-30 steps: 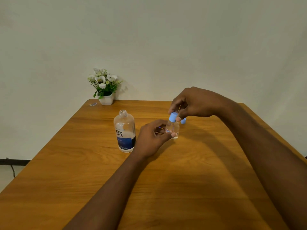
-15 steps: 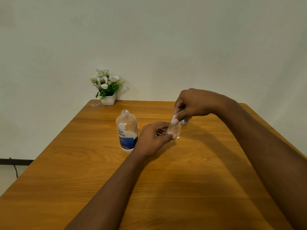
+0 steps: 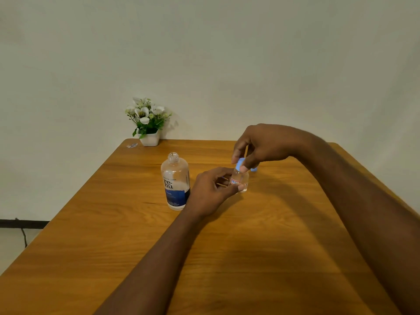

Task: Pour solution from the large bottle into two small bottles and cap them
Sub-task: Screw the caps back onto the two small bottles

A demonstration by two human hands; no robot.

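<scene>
The left hand (image 3: pixel 212 189) grips a small bottle (image 3: pixel 240 181) standing on the table (image 3: pixel 250 258); the right hand (image 3: pixel 261 146) pinches its blue cap (image 3: pixel 239 164). The large bottle (image 3: pixel 175 181) stands uncapped just beside.

A wooden table (image 3: pixel 227 258) stands against a pale wall. Near its middle, the left hand (image 3: pixel 210 192) grips a small clear bottle (image 3: pixel 241 180) standing upright on the surface. The right hand (image 3: pixel 261 146) pinches a light blue cap (image 3: pixel 239 165) on top of that bottle. Just behind it, another blue object (image 3: pixel 254 169) shows, mostly hidden. To the left stands a large clear bottle (image 3: pixel 175 181), uncapped, with a blue label. At the far left corner sits a white pot of white flowers (image 3: pixel 147 121).
</scene>
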